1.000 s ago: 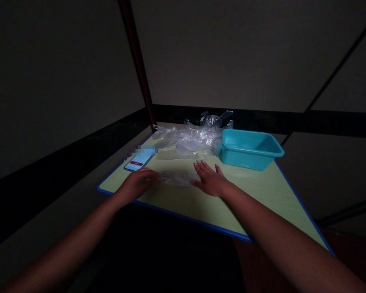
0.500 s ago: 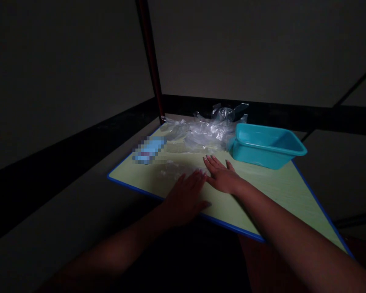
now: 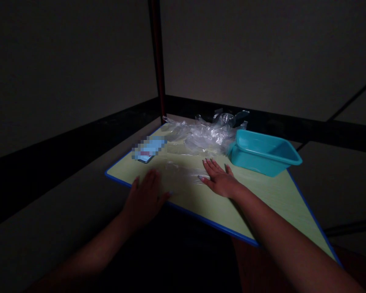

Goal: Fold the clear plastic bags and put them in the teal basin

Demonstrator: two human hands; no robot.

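A thin clear plastic bag or sheet (image 3: 183,174) lies flat on the pale yellow-green table (image 3: 219,213). My right hand (image 3: 218,179) rests palm down at its right end, fingers spread. To the left, my left hand (image 3: 144,199) is over the table's near edge, fingers stretched out and thumb apart, holding nothing. Beyond my hands is a loose heap of crumpled clear plastic (image 3: 204,134). Its separate pieces cannot be told apart in the dim light.
At the right of the table stands a turquoise plastic basin (image 3: 256,162). A phone (image 3: 149,149), its screen lit and blurred out, lies at the left. Dark-banded walls (image 3: 247,61) meet behind the table's far corner. A blue rim (image 3: 207,221) edges the tabletop.
My left hand has slid leftward, away from my right hand, uncovering more of the flat plastic. My right hand stays nearly in place. The view has shifted slightly.
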